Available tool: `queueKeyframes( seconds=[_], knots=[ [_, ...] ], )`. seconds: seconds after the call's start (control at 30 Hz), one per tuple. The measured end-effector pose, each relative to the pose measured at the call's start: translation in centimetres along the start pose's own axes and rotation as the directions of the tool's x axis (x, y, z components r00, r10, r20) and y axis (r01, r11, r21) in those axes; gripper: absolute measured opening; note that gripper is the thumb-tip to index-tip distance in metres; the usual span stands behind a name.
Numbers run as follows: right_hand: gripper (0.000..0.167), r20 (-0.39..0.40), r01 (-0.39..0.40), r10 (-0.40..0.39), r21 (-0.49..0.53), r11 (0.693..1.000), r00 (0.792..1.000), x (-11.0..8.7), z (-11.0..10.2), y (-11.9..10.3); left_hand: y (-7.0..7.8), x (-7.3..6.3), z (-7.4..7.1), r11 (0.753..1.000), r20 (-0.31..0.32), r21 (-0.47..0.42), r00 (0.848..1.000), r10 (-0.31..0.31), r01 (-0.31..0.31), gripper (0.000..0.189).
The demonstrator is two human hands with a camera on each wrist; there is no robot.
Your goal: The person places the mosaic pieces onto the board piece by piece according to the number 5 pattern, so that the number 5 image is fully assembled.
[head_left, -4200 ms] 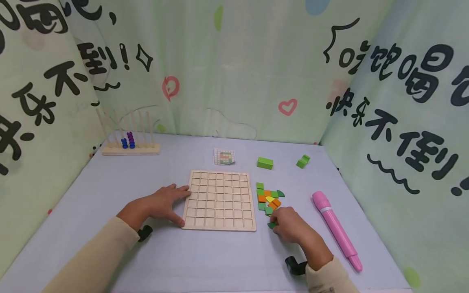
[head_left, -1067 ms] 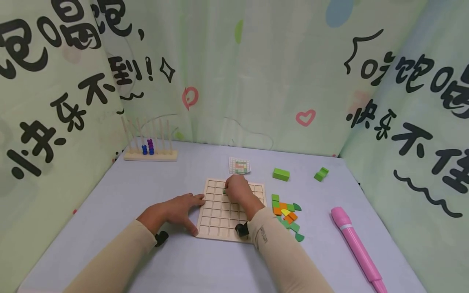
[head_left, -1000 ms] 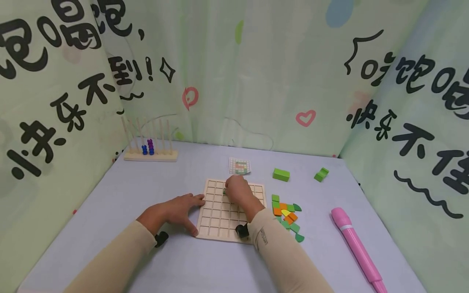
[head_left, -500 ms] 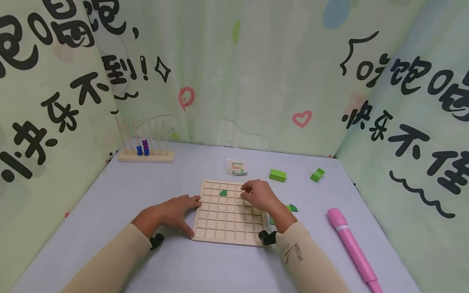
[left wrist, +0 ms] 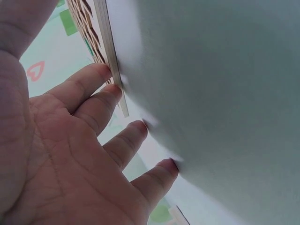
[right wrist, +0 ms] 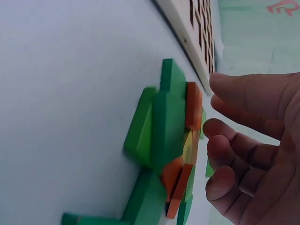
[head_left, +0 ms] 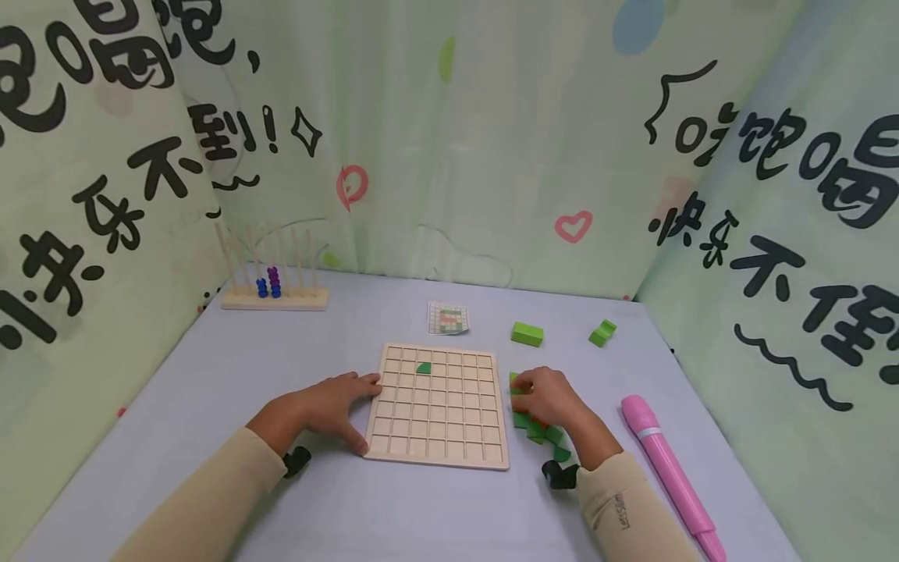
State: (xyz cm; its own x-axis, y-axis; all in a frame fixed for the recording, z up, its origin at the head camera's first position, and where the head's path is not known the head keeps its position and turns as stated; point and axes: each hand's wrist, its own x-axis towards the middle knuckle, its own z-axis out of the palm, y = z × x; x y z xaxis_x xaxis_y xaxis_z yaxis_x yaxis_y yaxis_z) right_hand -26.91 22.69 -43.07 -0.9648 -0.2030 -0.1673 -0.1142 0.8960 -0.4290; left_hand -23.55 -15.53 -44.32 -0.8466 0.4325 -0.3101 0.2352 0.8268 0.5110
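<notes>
A square wooden board [head_left: 456, 451] with a grid of cells lies mid-table. One dark green rounded piece [head_left: 424, 368] sits in a cell of its second row, left of centre. My left hand [head_left: 328, 407] touches the board's left edge, thumb and fingers spread; two fingertips meet the rim [left wrist: 112, 61] in the left wrist view. To the right of the board, my right hand [head_left: 551, 400] hovers over a cluster of flat pieces [head_left: 537, 431], fingers loosely bent, nothing between them. Green pieces [right wrist: 167, 126] and an orange piece [right wrist: 193, 107] lie below these fingers in the right wrist view.
A small gridded pattern card [head_left: 448, 319] lies behind the board. Bright green blocks [head_left: 527, 334] stand at the back right, another green pair [head_left: 602, 333] farther right. A pink marker-shaped stick [head_left: 670, 472] lies right. A peg rack with beads [head_left: 274, 300] stands back left.
My right hand first pinched a dark green piece by the cluster, carried it onto the board and let go. It has since moved back right over the cluster. The left hand stays at the edge.
</notes>
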Motion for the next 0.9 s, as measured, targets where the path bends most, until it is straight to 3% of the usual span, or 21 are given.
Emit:
queueKeyframes(
  seconds=[0.33,0.47,0.57,0.9],
  knots=[
    [0.027,0.023,-0.003,0.004,-0.038,0.999,1.000,-0.7,0.2,0.8,0.2,-0.1,0.0,1.000,-0.011,-0.021,1.000,0.012,-0.012,0.103],
    [0.019,0.011,0.002,-0.002,-0.041,0.999,1.000,-0.7,0.5,0.9,0.2,-0.1,0.0,1.000,-0.013,-0.015,1.000,0.006,-0.007,0.103],
    [0.012,-0.001,0.007,-0.007,-0.030,1.000,1.000,-0.7,0.6,1.0,0.3,-0.1,0.0,1.000,-0.016,-0.015,1.000,0.001,-0.001,0.103],
    [0.009,0.018,0.005,-0.006,0.035,0.999,1.000,-1.1,0.2,0.7,0.4,-0.2,0.0,1.000,-0.012,-0.025,1.000,-0.003,0.003,0.103]
  ],
)
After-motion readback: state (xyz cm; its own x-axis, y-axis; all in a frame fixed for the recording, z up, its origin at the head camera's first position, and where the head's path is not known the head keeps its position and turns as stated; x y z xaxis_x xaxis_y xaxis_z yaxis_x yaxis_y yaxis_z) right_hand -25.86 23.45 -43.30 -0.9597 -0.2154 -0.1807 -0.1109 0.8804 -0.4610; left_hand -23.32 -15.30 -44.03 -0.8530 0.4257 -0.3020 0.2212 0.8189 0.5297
